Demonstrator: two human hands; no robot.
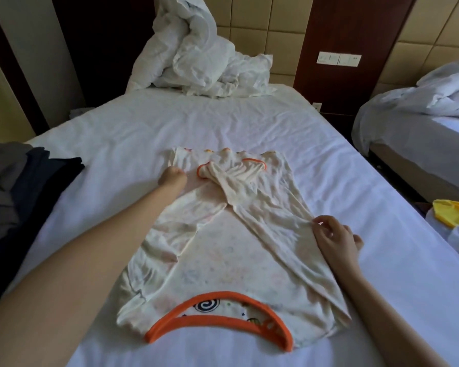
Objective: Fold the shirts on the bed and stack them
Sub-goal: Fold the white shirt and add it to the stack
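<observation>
A cream shirt (223, 263) with orange trim lies inside out on the white bed (143, 123), its orange neckline nearest me and its hem at the far end. Both long sleeves are folded inward and cross over the body. My left hand (171, 176) reaches far forward, its fingers curled into the cloth near the far left corner of the shirt. At the shirt's right edge my right hand (334, 239) pinches the folded side between thumb and fingers.
A stack of dark and grey clothes (21, 186) sits on the bed's left edge. A crumpled white duvet (196, 54) is piled at the headboard. A yellow garment (453, 211) lies at the right, beside a second bed (421, 123).
</observation>
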